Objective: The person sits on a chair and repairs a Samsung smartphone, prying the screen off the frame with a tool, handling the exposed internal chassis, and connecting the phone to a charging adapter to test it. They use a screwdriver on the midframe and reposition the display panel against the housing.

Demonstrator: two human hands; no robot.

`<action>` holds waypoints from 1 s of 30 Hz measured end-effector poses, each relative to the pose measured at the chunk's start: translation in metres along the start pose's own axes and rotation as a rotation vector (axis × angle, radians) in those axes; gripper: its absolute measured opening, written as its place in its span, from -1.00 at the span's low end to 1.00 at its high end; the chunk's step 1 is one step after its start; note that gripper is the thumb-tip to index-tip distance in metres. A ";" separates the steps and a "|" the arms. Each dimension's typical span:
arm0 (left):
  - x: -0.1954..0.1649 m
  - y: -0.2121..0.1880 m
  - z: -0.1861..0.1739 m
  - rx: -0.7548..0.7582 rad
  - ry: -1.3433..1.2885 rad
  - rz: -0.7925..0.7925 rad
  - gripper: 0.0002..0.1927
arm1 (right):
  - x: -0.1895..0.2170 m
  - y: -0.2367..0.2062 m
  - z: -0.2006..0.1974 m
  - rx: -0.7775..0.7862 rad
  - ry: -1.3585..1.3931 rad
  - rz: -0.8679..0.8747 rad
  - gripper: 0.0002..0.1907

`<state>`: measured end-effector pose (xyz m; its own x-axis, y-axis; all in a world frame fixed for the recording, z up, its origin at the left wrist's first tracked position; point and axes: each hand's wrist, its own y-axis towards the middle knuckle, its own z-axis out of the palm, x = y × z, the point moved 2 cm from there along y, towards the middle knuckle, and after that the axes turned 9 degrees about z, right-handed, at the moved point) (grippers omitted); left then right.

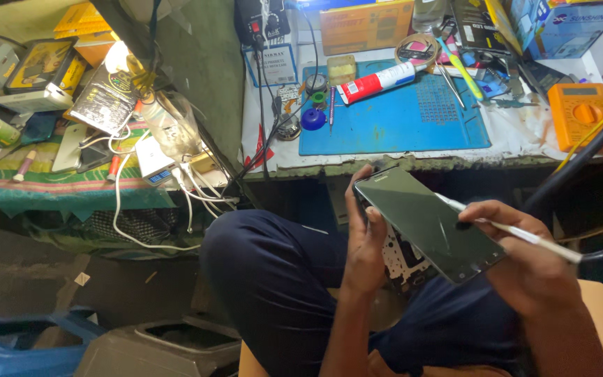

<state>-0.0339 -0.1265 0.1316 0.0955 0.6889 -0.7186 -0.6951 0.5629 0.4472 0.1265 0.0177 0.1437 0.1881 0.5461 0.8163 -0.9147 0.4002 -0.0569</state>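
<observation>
The left hand (366, 241) grips a dark phone (427, 223) by its near-left edge, the screen panel lifted off the frame beneath it. The right hand (521, 255) pinches a thin white tool (518, 230) whose tip meets the phone's upper right edge. Beyond the phone, a blue mat (399, 119) lies on the worktop (525, 136), with a red-and-white tube (378, 82) on it and an orange multimeter (581, 112) to the mat's right.

Blue work mat (413, 122) on bench, red-and-white tube (377, 82), orange multimeter (581, 112), white cables (176, 188), blue boxes (560, 24)
</observation>
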 end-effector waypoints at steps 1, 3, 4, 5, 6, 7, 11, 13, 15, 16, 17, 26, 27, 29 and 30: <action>0.001 0.000 0.001 -0.013 -0.039 -0.019 -0.17 | 0.000 0.000 0.000 -0.038 -0.139 -0.036 -0.59; 0.002 -0.001 0.004 -0.060 -0.055 -0.054 -0.18 | 0.001 0.000 0.004 -0.119 -0.416 -0.108 -0.66; 0.003 -0.001 0.005 -0.084 -0.065 -0.071 -0.19 | 0.004 0.001 0.008 -0.116 -0.503 -0.169 -0.62; 0.004 -0.001 0.007 -0.081 -0.109 -0.078 -0.19 | 0.008 0.001 0.013 -0.113 -0.589 -0.229 -0.57; 0.004 -0.001 0.009 -0.077 -0.153 -0.085 -0.20 | 0.013 0.003 0.018 -0.112 -0.676 -0.289 -0.52; 0.005 0.000 0.012 -0.073 -0.197 -0.092 -0.21 | 0.018 0.006 0.023 -0.186 -0.874 -0.311 -0.55; 0.005 -0.002 0.018 -0.080 -0.216 -0.178 -0.26 | 0.041 0.016 0.040 -0.204 -1.294 -0.501 -0.59; 0.008 -0.003 0.022 -0.074 -0.261 -0.212 -0.30 | 0.050 0.019 0.045 -0.086 -1.315 -0.568 -0.59; 0.014 -0.008 0.026 -0.085 -0.297 -0.269 -0.32 | 0.056 0.020 0.044 0.002 -1.341 -0.537 -0.61; 0.019 -0.010 0.029 -0.090 -0.315 -0.302 -0.33 | 0.060 0.019 0.041 0.042 -1.344 -0.562 -0.62; 0.024 -0.013 0.033 -0.075 -0.333 -0.309 -0.33 | 0.063 0.016 0.038 0.083 -1.347 -0.583 -0.63; 0.102 -0.096 0.077 -0.160 -0.510 -0.635 -0.31 | 0.056 -0.056 -0.053 0.081 -1.379 -0.488 -0.62; 0.113 -0.105 0.081 -0.176 -0.524 -0.663 -0.31 | 0.053 -0.064 -0.066 0.083 -1.339 -0.463 -0.58; 0.133 -0.122 0.087 -0.194 -0.517 -0.723 -0.31 | 0.044 -0.078 -0.092 0.060 -1.320 -0.329 -0.64; 0.144 -0.128 0.090 -0.191 -0.498 -0.747 -0.31 | 0.041 -0.083 -0.104 0.054 -1.313 -0.271 -0.66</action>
<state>0.1334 -0.0586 0.0190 0.8327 0.3185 -0.4529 -0.4309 0.8864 -0.1689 0.2472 0.0831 0.1224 -0.0883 -0.6630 0.7434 -0.9221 0.3366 0.1907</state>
